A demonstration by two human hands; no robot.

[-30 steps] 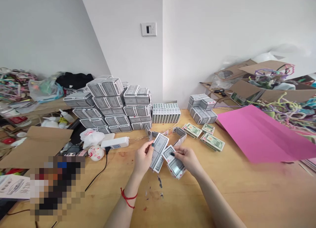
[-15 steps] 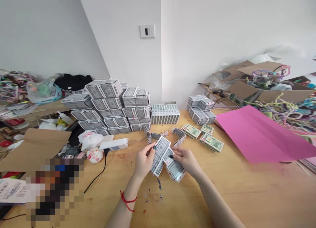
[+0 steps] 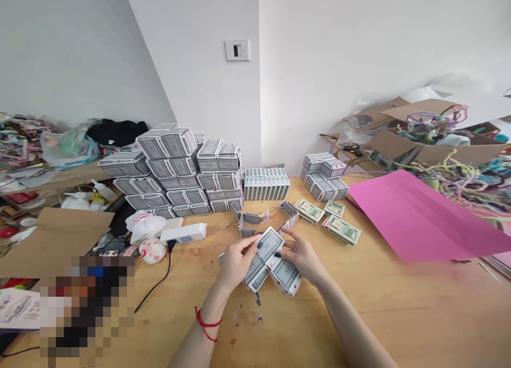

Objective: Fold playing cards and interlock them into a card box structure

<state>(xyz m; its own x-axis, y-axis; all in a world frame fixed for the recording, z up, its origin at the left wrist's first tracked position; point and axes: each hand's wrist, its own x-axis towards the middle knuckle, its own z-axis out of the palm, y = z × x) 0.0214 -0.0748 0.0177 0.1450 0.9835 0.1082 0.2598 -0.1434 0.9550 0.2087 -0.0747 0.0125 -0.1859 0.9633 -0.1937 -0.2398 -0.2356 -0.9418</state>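
Note:
Folded playing cards with grey patterned backs [image 3: 270, 247] are gripped between the thumb and fingers of my left hand [image 3: 238, 262]. They form an overlapping, crossed piece held just above the wooden table. My right hand [image 3: 301, 259] pinches the right part of the piece, a card block [image 3: 286, 275] with red pips along its lower edge. The two parts touch; how they interlock is hidden by the fingers. Just beyond the hands, an open ring of folded cards [image 3: 249, 218] stands on the table.
Stacked card blocks [image 3: 171, 166] rise at the back left, beside a row of card boxes [image 3: 266, 186]. More card blocks [image 3: 325, 175] and banknote-printed bundles [image 3: 342, 230] lie right. A power strip [image 3: 186, 233], a pink sheet [image 3: 423, 219] and a yarn-filled carton [image 3: 431, 150] flank the table.
My left hand has shifted slightly right, bringing its cards further over the block in my right hand. More of the left part now shows behind my left hand. My right hand has barely moved.

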